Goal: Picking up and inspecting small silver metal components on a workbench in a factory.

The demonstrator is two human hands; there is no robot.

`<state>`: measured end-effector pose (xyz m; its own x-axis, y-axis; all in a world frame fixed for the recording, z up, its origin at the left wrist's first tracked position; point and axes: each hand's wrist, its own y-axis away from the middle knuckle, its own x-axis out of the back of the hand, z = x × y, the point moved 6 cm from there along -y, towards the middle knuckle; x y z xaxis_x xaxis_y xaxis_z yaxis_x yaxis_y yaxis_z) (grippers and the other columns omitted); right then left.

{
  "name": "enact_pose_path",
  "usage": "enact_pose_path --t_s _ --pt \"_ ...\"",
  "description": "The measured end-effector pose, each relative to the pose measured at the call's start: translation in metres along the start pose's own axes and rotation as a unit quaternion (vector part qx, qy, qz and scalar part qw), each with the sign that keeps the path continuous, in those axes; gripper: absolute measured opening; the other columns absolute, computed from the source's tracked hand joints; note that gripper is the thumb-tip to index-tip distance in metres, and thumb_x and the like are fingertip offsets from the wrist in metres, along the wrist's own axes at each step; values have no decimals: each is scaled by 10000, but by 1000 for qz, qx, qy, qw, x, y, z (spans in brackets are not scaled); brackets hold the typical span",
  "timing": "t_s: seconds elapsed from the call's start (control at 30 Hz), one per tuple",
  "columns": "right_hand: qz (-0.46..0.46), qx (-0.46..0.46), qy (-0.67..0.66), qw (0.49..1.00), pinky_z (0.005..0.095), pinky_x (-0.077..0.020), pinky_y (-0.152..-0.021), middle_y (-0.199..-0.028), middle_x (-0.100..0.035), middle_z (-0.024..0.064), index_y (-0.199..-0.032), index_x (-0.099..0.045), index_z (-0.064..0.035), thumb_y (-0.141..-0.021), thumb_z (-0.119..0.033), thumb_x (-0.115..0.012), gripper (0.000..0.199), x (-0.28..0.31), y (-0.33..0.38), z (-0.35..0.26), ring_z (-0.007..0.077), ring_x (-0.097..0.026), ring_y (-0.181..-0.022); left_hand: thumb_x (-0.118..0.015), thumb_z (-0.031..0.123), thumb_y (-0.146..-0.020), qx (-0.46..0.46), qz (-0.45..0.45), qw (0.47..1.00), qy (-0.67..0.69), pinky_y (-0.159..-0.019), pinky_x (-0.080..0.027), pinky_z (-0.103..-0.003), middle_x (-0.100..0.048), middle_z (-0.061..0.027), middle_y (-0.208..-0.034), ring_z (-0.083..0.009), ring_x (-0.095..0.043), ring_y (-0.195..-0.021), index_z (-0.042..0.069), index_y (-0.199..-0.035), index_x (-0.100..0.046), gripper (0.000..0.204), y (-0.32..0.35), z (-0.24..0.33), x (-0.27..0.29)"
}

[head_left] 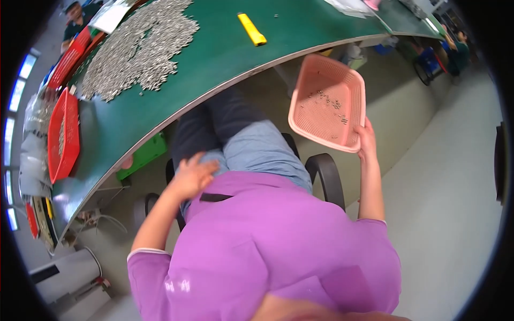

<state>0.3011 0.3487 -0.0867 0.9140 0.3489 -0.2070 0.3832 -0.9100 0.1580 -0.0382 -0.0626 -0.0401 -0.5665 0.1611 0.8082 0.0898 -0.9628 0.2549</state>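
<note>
Head view: workshop with pale floor and a long green-topped bench (pixel 225 59) curving across the upper frame. On the bench, well above and away from both hands, a broad heap of small silvery metal parts (pixel 139 48), a yellow bar-shaped tool (pixel 251 28), and red baskets (pixel 63 136) at the far left end.

Right hand (pixel 366 140) closed on the lower corner of a pink perforated basket (pixel 327 101), held tilted in the air beside the chair, off the bench edge. A scatter of the same small parts (pixel 324 104) lying on the mesh just above the hand.

Left hand (pixel 191 176) resting on the lap, fingers loosely spread, holding nothing visible.

Judged from the one-corner grip and the tilt: better to level the basket, keep the low rim up so loose parts stay inside, and bring the free hand under the opposite edge for support.
</note>
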Motion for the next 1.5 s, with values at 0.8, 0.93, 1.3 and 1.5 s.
enact_pose_path --t_s 0.8,0.93,1.3,1.5 --pt "-277 -80 13 957 328 -457 -1034 -1346 -569 117 -1474 -405 -19 -749 76 -525 740 -183 55 -10 216 -570 -1218 -488 397 -1010 275 402 865 116 -987 -454 -449 -572 -278 -1303 -418 -568 -1174 27 -1278 -584 467 77 -112 48" --pt "-316 -63 3 947 303 -465 -971 -1295 -569 62 -1501 -359 -33 -878 27 -595 669 -236 80 2 154 -564 -1139 -426 569 -1017 223 256 763 550 -1004 -442 -364 -619 -117 -1240 -242 -575 -1152 -33 -1312 -529 679 28 -16 19" --pt "-486 -86 298 817 274 -544 -710 -882 -676 45 -1329 -605 -114 -1023 -325 -528 379 -255 118 -15 119 -630 -800 -509 48 -854 229 366 693 578 -974 -458 -353 -577 -152 -1269 -250 -583 -1119 -15 -1424 -408 582 69 -13 16" --pt "-643 147 355 663 426 -507 -908 -1098 -670 197 -1151 -696 -67 -894 -352 -679 384 -283 185 7 351 -637 -1041 -486 9 -835 234 410 692 546 -943 -485 -366 -596 -138 -1221 -260 -604 -1072 5 -1372 -447 539 80 -38 17"
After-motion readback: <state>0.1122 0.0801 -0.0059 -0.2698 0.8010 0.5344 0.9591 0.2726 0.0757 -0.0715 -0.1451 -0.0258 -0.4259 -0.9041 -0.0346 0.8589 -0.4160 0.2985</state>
